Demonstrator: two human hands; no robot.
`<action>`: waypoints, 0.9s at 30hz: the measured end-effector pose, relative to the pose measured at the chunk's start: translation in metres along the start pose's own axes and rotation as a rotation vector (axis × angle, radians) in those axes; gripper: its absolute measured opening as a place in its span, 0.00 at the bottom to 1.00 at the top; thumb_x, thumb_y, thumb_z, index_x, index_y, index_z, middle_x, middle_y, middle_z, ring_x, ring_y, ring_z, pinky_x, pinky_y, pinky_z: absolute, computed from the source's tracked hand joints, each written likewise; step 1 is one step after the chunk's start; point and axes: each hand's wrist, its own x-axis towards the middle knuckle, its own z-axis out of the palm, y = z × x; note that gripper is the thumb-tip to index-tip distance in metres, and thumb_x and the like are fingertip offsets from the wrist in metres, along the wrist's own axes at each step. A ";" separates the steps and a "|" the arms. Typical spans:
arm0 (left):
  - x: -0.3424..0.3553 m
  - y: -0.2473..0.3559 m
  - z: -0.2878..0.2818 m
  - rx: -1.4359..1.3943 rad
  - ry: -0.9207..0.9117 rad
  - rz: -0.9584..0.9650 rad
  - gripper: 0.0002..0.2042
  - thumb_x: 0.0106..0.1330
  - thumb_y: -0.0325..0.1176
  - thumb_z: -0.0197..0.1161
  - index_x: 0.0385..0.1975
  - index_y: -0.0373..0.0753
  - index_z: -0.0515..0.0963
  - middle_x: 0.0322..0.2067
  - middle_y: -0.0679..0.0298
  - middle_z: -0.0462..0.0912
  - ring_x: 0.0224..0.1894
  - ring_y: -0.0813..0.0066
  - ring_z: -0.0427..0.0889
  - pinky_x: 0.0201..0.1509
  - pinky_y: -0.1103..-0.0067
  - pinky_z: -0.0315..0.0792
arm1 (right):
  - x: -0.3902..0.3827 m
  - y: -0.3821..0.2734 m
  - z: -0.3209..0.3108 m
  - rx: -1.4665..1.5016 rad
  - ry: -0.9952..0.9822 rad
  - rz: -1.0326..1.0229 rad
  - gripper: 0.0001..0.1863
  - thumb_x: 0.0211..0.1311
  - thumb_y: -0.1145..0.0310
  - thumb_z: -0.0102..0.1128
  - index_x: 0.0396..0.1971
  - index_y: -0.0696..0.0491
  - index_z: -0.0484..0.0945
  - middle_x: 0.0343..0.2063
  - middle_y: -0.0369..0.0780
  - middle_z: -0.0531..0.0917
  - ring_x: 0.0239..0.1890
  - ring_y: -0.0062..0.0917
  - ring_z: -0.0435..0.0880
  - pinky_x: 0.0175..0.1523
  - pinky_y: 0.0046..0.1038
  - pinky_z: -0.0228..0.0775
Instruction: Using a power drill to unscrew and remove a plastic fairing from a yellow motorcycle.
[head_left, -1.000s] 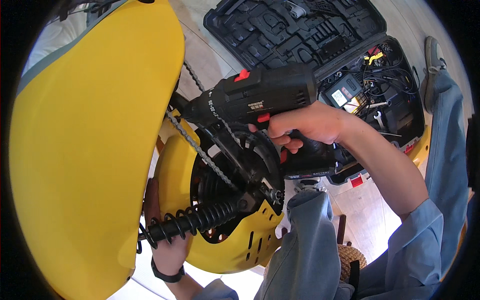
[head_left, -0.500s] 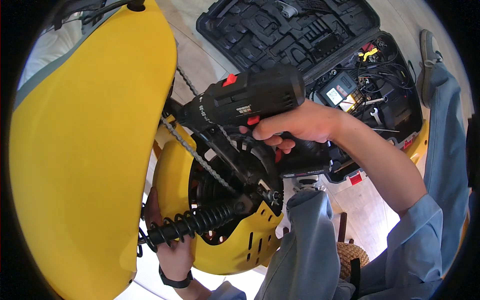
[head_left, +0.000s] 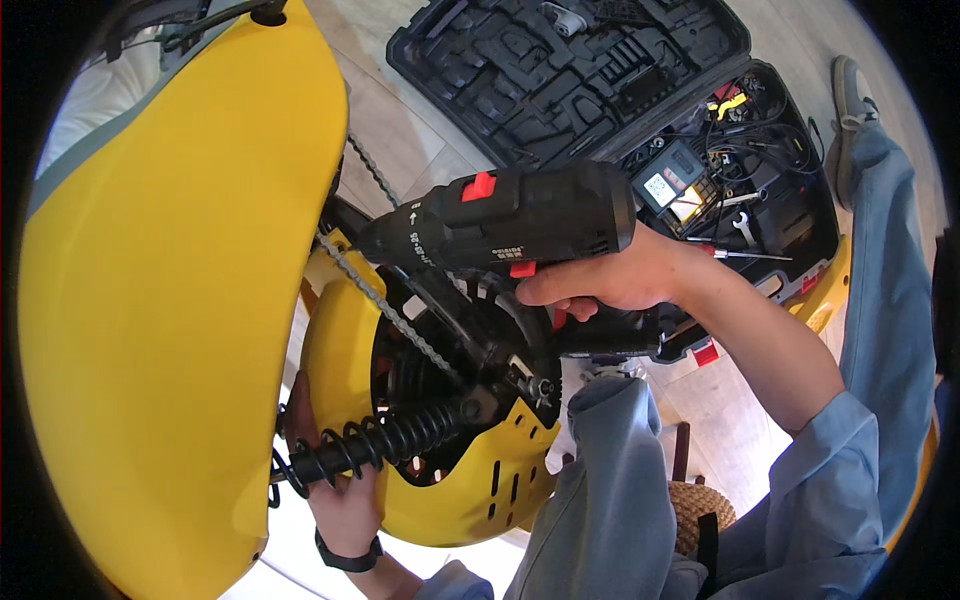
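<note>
My right hand (head_left: 625, 275) is closed round the handle of a black cordless drill (head_left: 520, 215) with red switches. The drill lies level, its nose pointing left at the frame beside the chain (head_left: 385, 310); its tip is hidden there. My left hand (head_left: 345, 510), with a dark band at the wrist, is behind the black coil-spring shock absorber (head_left: 375, 445). Its fingers reach along the edge of the yellow wheel fender (head_left: 335, 345) and seem to grip it; they are partly hidden. A large yellow body panel (head_left: 180, 300) fills the left side.
An open black tool case (head_left: 570, 75) lies on the floor at the back right. In it are a charger-like box (head_left: 672, 172), cables (head_left: 770, 145), a wrench (head_left: 743, 230) and a screwdriver (head_left: 755, 256). My bent knee (head_left: 610, 430) is beside the wheel. A woven seat (head_left: 700, 512) shows below.
My right hand and the drill have shifted slightly right and down, and the drill has rolled a little. My left hand keeps its place on the fender.
</note>
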 end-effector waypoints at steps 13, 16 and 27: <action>0.003 0.024 0.009 -0.194 0.034 0.103 0.37 0.59 0.22 0.57 0.70 0.37 0.52 0.61 0.56 0.67 0.57 0.68 0.71 0.60 0.74 0.66 | -0.032 0.033 -0.019 0.144 0.309 -0.101 0.07 0.54 0.70 0.63 0.28 0.57 0.77 0.17 0.33 0.76 0.16 0.16 0.73 0.23 0.21 0.66; 0.006 0.028 0.014 -0.326 0.048 0.051 0.36 0.60 0.23 0.56 0.70 0.37 0.52 0.63 0.56 0.65 0.58 0.69 0.69 0.61 0.74 0.65 | -0.042 0.042 -0.014 0.157 0.410 -0.207 0.10 0.53 0.73 0.64 0.36 0.57 0.76 0.20 0.33 0.76 0.16 0.16 0.73 0.23 0.21 0.65; -0.001 0.011 0.003 -0.322 0.049 -0.086 0.34 0.65 0.27 0.57 0.70 0.38 0.50 0.66 0.54 0.62 0.63 0.65 0.68 0.65 0.74 0.64 | -0.069 0.099 -0.013 0.273 0.313 -0.058 0.18 0.53 0.70 0.68 0.45 0.54 0.78 0.39 0.40 0.83 0.41 0.26 0.81 0.51 0.28 0.72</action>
